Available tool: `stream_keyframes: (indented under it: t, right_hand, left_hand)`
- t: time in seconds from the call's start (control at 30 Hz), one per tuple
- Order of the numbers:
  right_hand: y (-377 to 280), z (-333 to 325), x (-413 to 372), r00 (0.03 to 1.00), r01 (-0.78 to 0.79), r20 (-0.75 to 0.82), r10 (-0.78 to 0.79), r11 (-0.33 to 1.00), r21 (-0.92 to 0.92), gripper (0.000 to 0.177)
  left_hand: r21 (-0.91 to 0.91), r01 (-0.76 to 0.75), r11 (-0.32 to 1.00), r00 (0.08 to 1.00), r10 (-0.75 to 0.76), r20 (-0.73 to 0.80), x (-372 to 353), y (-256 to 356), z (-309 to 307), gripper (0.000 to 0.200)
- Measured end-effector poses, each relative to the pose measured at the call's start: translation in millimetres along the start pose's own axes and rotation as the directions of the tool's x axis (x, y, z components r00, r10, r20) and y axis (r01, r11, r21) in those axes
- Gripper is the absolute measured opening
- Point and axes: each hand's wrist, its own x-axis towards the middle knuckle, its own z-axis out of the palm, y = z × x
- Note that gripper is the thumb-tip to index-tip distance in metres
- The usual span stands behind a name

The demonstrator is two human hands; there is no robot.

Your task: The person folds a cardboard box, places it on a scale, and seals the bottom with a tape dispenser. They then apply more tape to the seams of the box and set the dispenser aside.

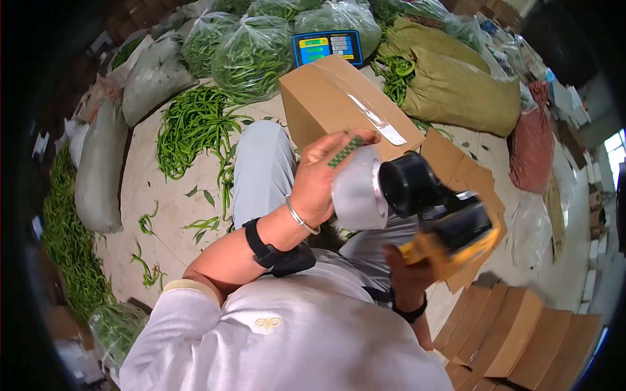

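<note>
- The left hand (318, 177) is clamped on the tape roll (352, 207), its palm against the near left side and its fingers stretched over the top toward the right.
- The left arm is bent at the elbow, the forearm slanting up across the chest; a bangle (301, 216) circles the wrist and a black strap (259, 244) the forearm.
- A green checked strip (345, 152) runs beside the left fingers, above the roll.
- The right hand (412, 285), blurred, is closed on the lower part of the yellow dispenser (458, 236); the exact finger placing cannot be told.
- The right forearm rises steeply from below, with a black band (411, 311) at the wrist.
- The hands are apart from each other, left higher than right, both in front of the body.
- The roll sits next to the dispenser's black drum (405, 184); whether they touch cannot be told.
- A taped box (319, 107) stands just beyond the hands, between green peppers (189, 130) and a tan sack (460, 91).
</note>
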Motion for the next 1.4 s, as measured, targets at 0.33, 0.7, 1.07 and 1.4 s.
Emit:
stream_keyframes:
  t: [0.33,0.7,1.07,1.4]
  right_hand:
    - [-19,12,4,0.956,-0.005,0.291,0.032,0.996,-0.094,0.079]
    - [-27,6,21,0.862,-0.137,0.498,0.098,0.990,0.042,0.075]
    - [-15,24,18,0.806,-0.054,0.590,-0.044,0.987,0.148,0.109]
    - [-24,22,22,0.911,0.169,0.354,-0.211,0.975,0.146,0.094]
  left_hand:
    - [0.018,0.048,0.999,0.996,-0.047,-0.070,-6,16,7,0.032]
    - [-0.066,0.094,0.993,0.991,-0.100,-0.093,-10,22,-1,0.036]
    - [-0.034,0.237,0.971,0.971,-0.237,0.019,-21,30,14,0.036]
    - [-0.026,0.135,0.990,0.989,-0.136,-0.048,-25,26,27,0.036]
